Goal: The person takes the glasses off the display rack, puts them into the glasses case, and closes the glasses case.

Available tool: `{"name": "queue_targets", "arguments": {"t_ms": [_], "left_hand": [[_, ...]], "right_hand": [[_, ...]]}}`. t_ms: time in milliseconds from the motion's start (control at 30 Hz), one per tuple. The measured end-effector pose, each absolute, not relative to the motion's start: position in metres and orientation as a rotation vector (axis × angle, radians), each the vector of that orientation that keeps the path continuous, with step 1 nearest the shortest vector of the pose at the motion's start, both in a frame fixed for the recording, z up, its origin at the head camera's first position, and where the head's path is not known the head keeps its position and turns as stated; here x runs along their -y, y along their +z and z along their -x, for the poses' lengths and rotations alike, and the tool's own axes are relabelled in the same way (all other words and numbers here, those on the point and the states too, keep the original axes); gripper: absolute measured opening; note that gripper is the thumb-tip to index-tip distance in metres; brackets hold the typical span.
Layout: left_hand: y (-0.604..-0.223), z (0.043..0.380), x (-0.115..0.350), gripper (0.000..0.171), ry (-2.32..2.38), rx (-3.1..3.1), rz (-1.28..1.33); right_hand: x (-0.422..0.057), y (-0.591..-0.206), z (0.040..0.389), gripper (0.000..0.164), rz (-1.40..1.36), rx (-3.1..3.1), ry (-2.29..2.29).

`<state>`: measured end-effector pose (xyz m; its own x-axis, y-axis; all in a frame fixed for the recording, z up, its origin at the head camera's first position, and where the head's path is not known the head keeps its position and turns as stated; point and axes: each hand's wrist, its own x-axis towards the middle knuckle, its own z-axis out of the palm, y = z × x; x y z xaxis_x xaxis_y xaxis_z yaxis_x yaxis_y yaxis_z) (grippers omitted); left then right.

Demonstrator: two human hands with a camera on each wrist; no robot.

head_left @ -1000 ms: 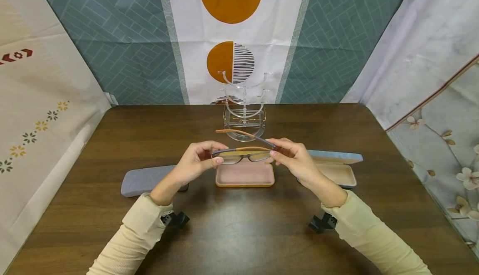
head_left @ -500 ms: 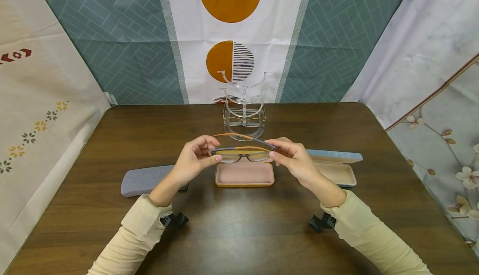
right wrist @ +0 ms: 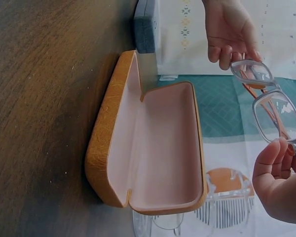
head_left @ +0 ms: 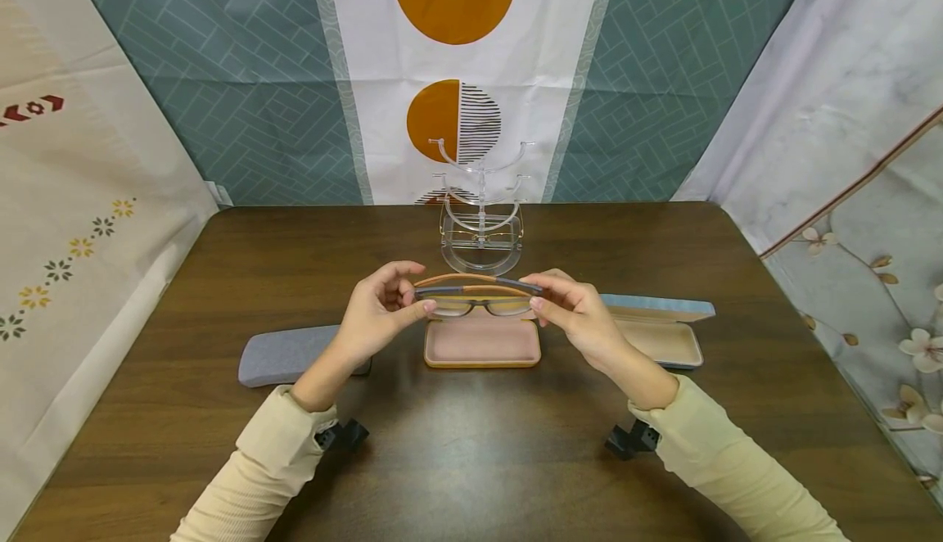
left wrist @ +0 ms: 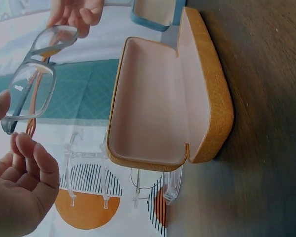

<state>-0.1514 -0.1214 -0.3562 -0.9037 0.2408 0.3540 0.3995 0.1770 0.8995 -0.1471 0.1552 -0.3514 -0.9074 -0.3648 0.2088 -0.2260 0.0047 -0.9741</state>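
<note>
Both hands hold a pair of eyeglasses (head_left: 479, 303) in the air above an open mustard case (head_left: 482, 364) with a pink lining. The glasses have a grey frame and grey-and-orange temples, which lie folded across behind the lenses. My left hand (head_left: 377, 313) pinches the left end of the frame, its thumb on the front and the other fingers curled. At the other end, my right hand (head_left: 578, 317) pinches the frame corner between thumb and fingers. In the left wrist view the case (left wrist: 214, 103) stands open beside the glasses (left wrist: 32, 60).
A grey closed case (head_left: 287, 355) lies partly behind my left forearm. On the right is an open blue case (head_left: 659, 306) with a beige lining. A clear tiered stand (head_left: 482, 198) rises at the back of the wooden table (head_left: 471, 444), with thin gold-rimmed glasses on its lowest level.
One temple has swung inward and down, from sticking out behind the frame to lying folded. My left hand has shifted slightly left and up; my right hand stays nearly still.
</note>
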Motion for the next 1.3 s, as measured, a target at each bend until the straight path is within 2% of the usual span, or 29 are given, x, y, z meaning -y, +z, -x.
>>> {"name": "queue_targets", "arguments": {"t_ms": [267,467,900,1300], "left_hand": [[-0.338,0.141,0.116,0.028,-1.786,2.31,0.657],[-0.354,0.147,0.119,0.018,-1.816,2.274,0.704],[-0.365,0.148,0.122,0.016,-1.942,2.277,0.656],[-0.37,0.143,0.119,0.019,-2.163,2.319,0.416]], "right_hand": [[-0.156,-0.352,0.146,0.031,0.653,-2.122,-2.076],[-0.157,-0.353,0.146,0.03,0.632,-2.119,-2.087],[-0.159,-0.356,0.145,0.03,0.588,-2.109,-2.11],[-0.165,-0.363,0.141,0.027,0.418,-2.119,-2.094]]}}
